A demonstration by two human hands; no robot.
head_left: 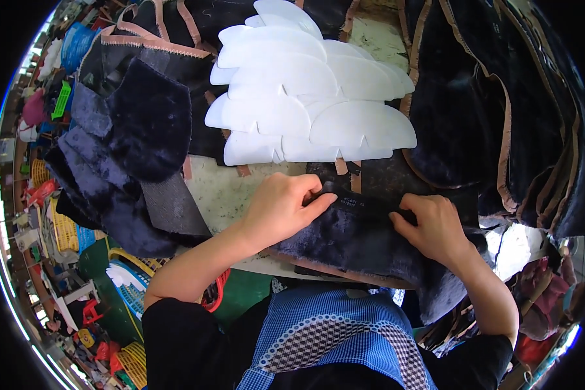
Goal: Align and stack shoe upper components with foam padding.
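A dark blue-black plush piece lies across the near edge of the table, with a black strip bearing small pale print along its far side and a brown border on its near side. My left hand is closed at the far left corner of this piece, thumb and fingers pinching its edge. On the right part of the same piece, my right hand is bent with thumb and fingertips gripping the material. Just beyond both hands lies a heap of overlapping white half-round sheets, several with small notches.
Dark plush pieces are heaped at the left, and a stack of brown-edged ones fills the right. A pale worn tabletop shows between them. Below the left table edge stand a blue basket and a red-rimmed container.
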